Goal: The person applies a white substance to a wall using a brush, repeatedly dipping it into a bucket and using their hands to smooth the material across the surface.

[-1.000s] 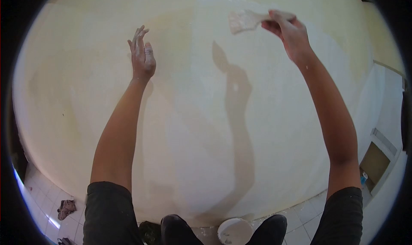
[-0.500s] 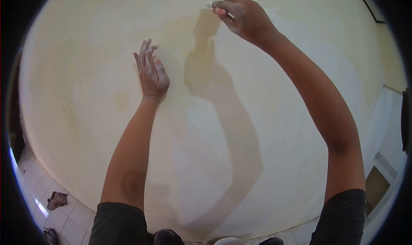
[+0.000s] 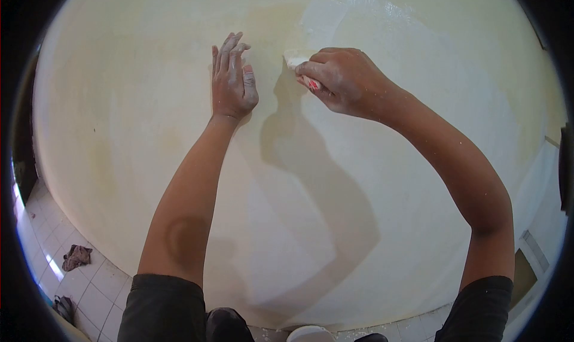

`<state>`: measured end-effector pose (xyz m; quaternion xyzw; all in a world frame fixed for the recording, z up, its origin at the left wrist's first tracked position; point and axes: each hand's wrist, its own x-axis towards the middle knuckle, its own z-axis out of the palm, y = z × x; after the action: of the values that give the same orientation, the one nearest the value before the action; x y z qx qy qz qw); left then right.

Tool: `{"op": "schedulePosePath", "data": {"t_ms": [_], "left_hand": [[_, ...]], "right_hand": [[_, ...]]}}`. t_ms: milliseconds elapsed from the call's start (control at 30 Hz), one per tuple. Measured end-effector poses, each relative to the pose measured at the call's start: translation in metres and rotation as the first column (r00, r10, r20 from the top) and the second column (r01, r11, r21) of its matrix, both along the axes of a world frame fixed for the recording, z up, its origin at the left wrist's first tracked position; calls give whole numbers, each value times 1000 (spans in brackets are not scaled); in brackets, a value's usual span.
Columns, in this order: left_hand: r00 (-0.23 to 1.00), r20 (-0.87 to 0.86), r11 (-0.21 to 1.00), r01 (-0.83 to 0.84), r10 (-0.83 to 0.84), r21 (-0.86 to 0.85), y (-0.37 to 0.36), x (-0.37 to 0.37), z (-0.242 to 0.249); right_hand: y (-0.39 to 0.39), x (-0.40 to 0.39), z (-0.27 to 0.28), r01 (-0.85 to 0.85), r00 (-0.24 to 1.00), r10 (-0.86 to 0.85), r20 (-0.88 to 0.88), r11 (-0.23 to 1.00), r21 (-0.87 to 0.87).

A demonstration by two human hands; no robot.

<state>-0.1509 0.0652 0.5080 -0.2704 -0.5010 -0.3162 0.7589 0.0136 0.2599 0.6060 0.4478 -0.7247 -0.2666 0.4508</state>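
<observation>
My right hand (image 3: 350, 81) is closed around a putty knife (image 3: 295, 59), whose pale handle end shows a red mark. White paste covers the blade, which is at the wall (image 3: 179, 180); my fingers hide most of the handle. Above it, a fresh whitish patch of putty (image 3: 323, 17) shines wet toward the upper right. To the left, my left hand (image 3: 234, 84) leans on the wall by its edge, fingers stretched upward and apart, holding nothing. White residue coats its fingers and thumb.
A crumpled brown cloth (image 3: 77, 257) and a dark bundle (image 3: 63, 307) lie on the tiled floor (image 3: 89, 287) at lower left. The rim of a white round container (image 3: 311, 335) shows at the bottom, beside a dark rounded shape (image 3: 228, 325). White crumbs dot the floor along the wall's foot.
My right hand has come down the wall with the putty knife, and the white-covered blade is now plainly visible. The view has tilted up slightly, showing the wet patch above; my left hand appears higher.
</observation>
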Motion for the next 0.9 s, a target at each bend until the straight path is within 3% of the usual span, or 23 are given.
{"op": "schedulePosePath", "data": {"t_ms": [167,200,233,300,400,500,567,633,700,767,833,900], "left_hand": [[1000,-23,1000,15,-15,0,7,1,1],[1000,-10,1000,11,-11,0,6,3,1],[1000,2,1000,10,-10,-2,6,7,0],[1000,11,1000,5,-5,-7,4,9,0],[1000,10,1000,1,-1,-19,4,5,0],[1000,2,1000,-4,4,-29,1,7,-1],[1000,8,1000,-5,5,-23,2,6,0],[1000,-2,1000,5,-5,-27,2,5,-1],[1000,-9,1000,14,-14,-24,2,5,-1],[1000,-13,999,22,-23,-25,2,3,-1],[1000,-4,1000,11,-11,-23,3,4,-1],[1000,0,1000,3,-3,-20,2,4,-1]], "right_hand": [[0,38,24,60,968,-20,248,986,-155],[8,24,41,-71,963,100,252,990,-121],[5,26,52,2,930,87,358,970,-241],[1,26,79,79,918,48,394,950,-301],[-6,16,125,158,956,-92,279,962,-224],[-19,29,143,96,991,-52,125,918,-384],[-10,23,167,87,995,-95,-30,977,-194],[-6,15,164,48,960,-60,-273,998,-50],[5,-12,142,-5,976,7,-219,1000,13],[21,-29,110,127,982,-114,-154,988,82],[32,-41,67,151,972,-128,-199,983,108],[35,-39,17,111,988,-96,-122,986,123]]}}
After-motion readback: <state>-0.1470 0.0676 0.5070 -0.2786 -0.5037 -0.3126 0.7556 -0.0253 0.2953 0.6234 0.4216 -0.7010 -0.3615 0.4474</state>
